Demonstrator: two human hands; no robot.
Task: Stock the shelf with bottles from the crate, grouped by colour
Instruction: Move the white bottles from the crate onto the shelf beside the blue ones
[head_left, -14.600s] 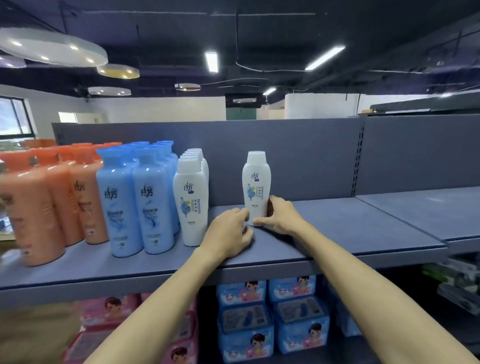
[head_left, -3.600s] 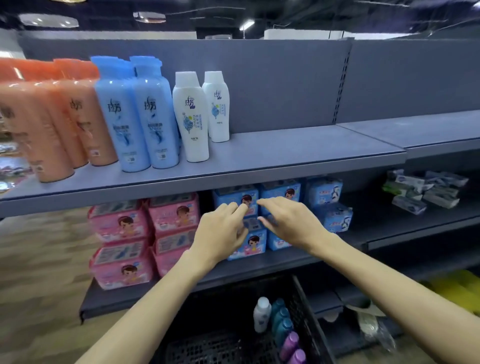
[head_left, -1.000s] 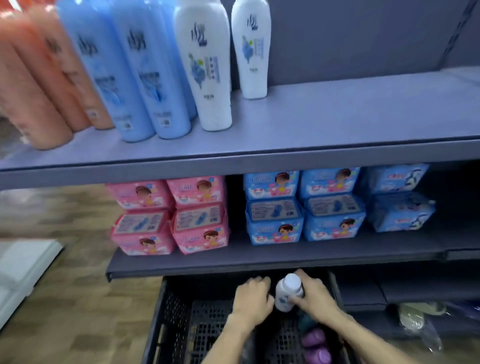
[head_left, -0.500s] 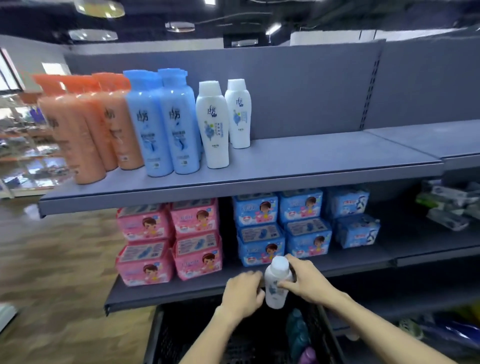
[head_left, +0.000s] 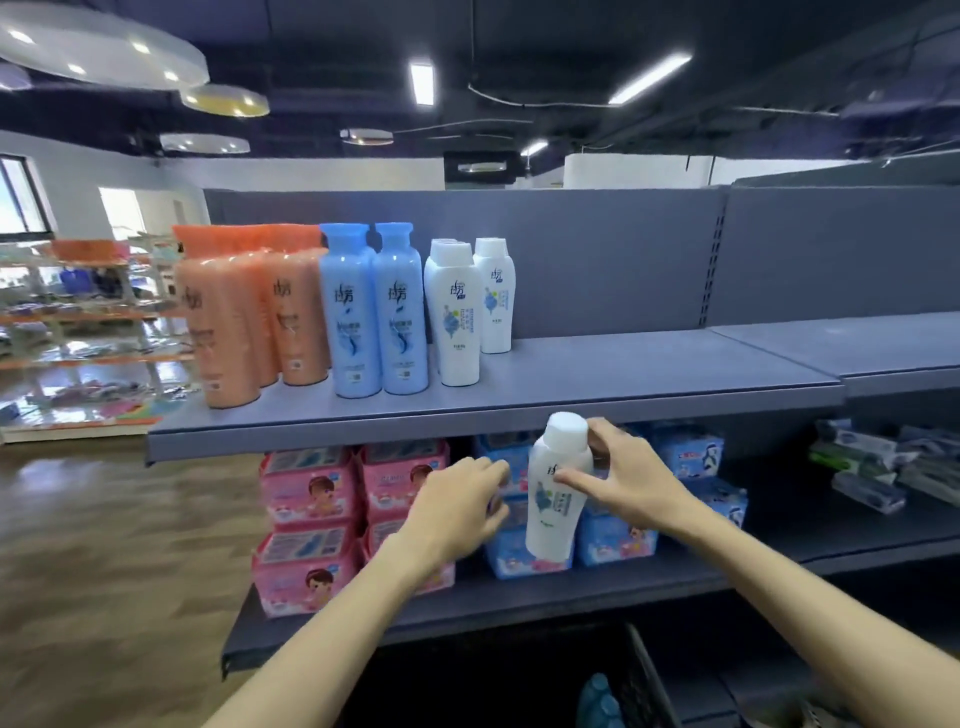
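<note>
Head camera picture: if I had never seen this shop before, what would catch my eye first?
Probably the white bottle in mid-air in front of the shelf edge, pinched by the right hand, with the left hand beside it. Next, the colour row on the top shelf: orange bottles at the left, then blue bottles, then white bottles. Below sit pink packs and blue packs.

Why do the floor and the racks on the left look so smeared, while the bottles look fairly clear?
Head view: the floor and far racks streak with motion blur; the shelf bottles stay fairly sharp, labels soft. The wide lens bends the shelf edge. Ceiling lights glare, and the white bottle in the right hand shows little shadow.
</note>
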